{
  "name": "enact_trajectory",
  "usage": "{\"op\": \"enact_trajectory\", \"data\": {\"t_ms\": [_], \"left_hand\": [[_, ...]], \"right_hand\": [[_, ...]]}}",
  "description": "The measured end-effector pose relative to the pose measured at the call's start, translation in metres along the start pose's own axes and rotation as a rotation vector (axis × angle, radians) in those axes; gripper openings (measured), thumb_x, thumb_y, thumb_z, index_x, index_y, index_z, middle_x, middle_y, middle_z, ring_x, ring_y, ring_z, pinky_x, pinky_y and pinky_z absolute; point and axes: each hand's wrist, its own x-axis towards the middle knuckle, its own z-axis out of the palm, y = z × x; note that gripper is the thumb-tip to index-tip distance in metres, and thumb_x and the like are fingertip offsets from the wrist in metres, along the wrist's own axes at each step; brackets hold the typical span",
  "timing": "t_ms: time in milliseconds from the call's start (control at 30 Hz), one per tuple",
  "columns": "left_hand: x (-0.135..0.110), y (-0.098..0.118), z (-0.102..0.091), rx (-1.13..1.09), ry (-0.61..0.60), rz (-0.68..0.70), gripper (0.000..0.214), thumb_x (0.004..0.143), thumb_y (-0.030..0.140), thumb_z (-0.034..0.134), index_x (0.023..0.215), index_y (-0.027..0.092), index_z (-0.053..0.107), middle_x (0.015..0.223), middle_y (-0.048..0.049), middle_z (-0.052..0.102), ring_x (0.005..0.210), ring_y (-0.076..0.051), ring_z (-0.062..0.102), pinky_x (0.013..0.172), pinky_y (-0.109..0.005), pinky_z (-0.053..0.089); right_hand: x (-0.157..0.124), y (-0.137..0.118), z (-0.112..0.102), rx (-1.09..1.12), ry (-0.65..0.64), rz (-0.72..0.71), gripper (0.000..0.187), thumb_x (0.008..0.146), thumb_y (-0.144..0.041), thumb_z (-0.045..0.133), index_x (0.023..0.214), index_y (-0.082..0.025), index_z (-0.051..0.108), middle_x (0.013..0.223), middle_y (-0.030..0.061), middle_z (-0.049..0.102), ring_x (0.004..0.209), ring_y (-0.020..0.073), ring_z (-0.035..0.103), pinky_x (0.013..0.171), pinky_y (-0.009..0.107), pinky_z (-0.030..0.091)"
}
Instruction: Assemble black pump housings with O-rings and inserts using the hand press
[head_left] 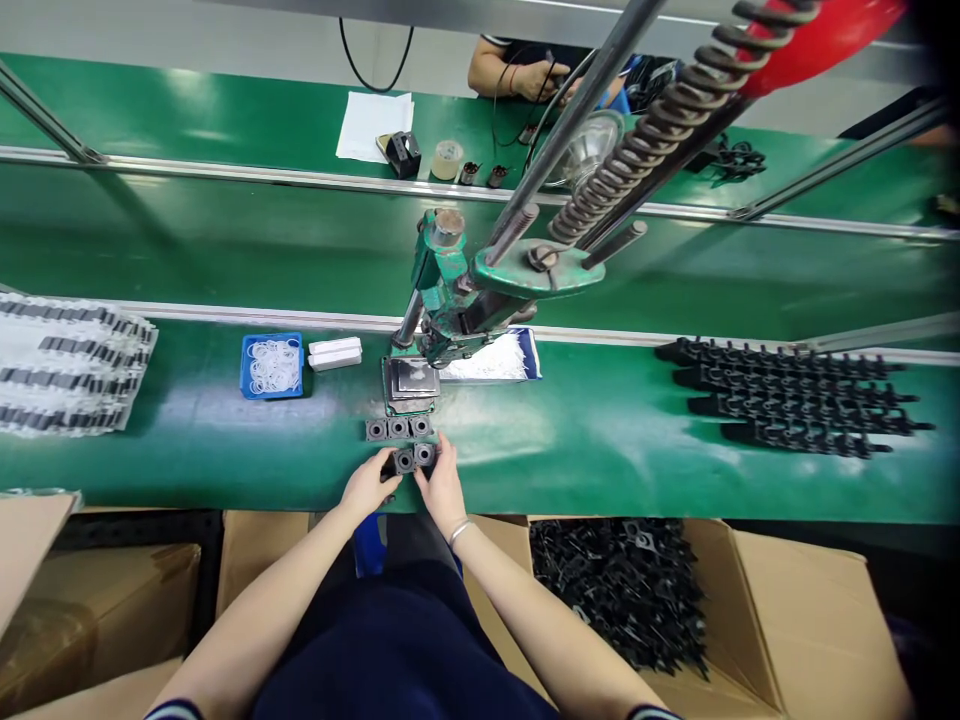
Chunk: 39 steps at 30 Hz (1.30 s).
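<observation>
At the front of the green workbench, my left hand (367, 486) grips a small black square part with a round hole (405, 461), which stands a little out over the near edge area. Against it on the right sits a second black square part (424, 455), held between the thumb and fingers of my right hand (444, 488). Just beyond my fingers lies a row of similar black square parts (398, 428). Behind that row is the metal base plate (417, 378) of a green hand press (450, 335). My fingertips partly hide the held parts.
A blue tray of white rings (274, 367) and white blocks (334, 353) stand left of the press. Black toothed strips (802, 395) lie right; stacked grey-white parts (67, 365) lie far left. Below is a box of black parts (622, 590). Another person's hand (536, 80) is across the bench.
</observation>
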Motion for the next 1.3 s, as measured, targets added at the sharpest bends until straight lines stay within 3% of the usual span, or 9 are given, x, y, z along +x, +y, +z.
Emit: {"op": "enact_trajectory", "data": {"t_ms": [233,400,533,633,833,1067,1300], "left_hand": [[0.005,0.014,0.005,0.137,0.054,-0.15,0.049,0.09,0.024,0.063,0.135,0.017,0.046,0.119,-0.0137,0.068,0.108,-0.027,0.067,0.092,-0.039,0.051],[0.002,0.016,0.006,0.199,0.09,-0.205,0.041,0.093,0.029,0.062,0.129,0.013,0.051,0.11,-0.0104,0.068,0.099,-0.024,0.067,0.089,-0.044,0.053],[-0.001,0.015,0.004,0.207,0.101,-0.185,0.039,0.092,0.03,0.064,0.127,0.015,0.055,0.109,-0.0078,0.066,0.097,-0.022,0.066,0.089,-0.045,0.054],[-0.004,0.012,0.003,0.182,0.114,-0.17,0.037,0.092,0.031,0.064,0.126,0.016,0.056,0.108,-0.0073,0.066,0.094,-0.022,0.065,0.087,-0.044,0.054],[-0.012,-0.004,0.004,0.022,0.145,-0.109,0.038,0.089,0.031,0.066,0.123,0.017,0.057,0.1,-0.0048,0.065,0.092,-0.021,0.064,0.086,-0.04,0.052],[-0.029,-0.022,-0.002,-0.321,0.13,-0.032,0.042,0.083,0.035,0.066,0.122,0.022,0.057,0.084,0.0031,0.06,0.08,-0.016,0.064,0.081,-0.029,0.051],[-0.032,-0.021,0.001,-0.598,0.121,-0.062,0.049,0.074,0.041,0.077,0.116,0.022,0.062,0.083,0.0036,0.06,0.075,-0.014,0.063,0.08,-0.029,0.052]], "right_hand": [[0.005,0.009,-0.004,0.021,-0.003,-0.022,0.066,0.089,-0.017,0.05,0.148,-0.014,0.021,0.123,0.0183,0.051,0.113,0.0284,0.059,0.092,0.045,0.056],[0.005,0.0,-0.018,-0.031,-0.037,-0.076,0.062,0.091,-0.022,0.053,0.146,-0.013,0.027,0.122,0.0184,0.048,0.114,0.0288,0.055,0.093,0.045,0.053],[0.003,-0.015,-0.031,-0.133,-0.078,-0.127,0.049,0.088,-0.028,0.063,0.134,-0.019,0.05,0.129,0.0177,0.042,0.113,0.0334,0.048,0.097,0.053,0.045],[0.005,-0.022,-0.033,-0.196,-0.121,-0.169,0.036,0.088,-0.031,0.067,0.121,-0.02,0.061,0.124,0.0154,0.047,0.106,0.0323,0.047,0.091,0.05,0.045],[0.016,-0.03,-0.024,-0.252,-0.128,-0.178,0.031,0.092,-0.04,0.063,0.11,-0.015,0.062,0.114,0.0154,0.051,0.101,0.0299,0.047,0.085,0.044,0.043],[0.013,-0.04,-0.026,-0.234,-0.105,-0.16,0.038,0.091,-0.054,0.063,0.101,-0.017,0.064,0.111,0.0134,0.05,0.1,0.0297,0.047,0.083,0.043,0.042],[0.012,-0.042,-0.031,-0.188,-0.11,-0.243,0.022,0.093,-0.043,0.064,0.096,-0.021,0.066,0.118,0.0125,0.051,0.11,0.0299,0.047,0.087,0.042,0.043]]}}
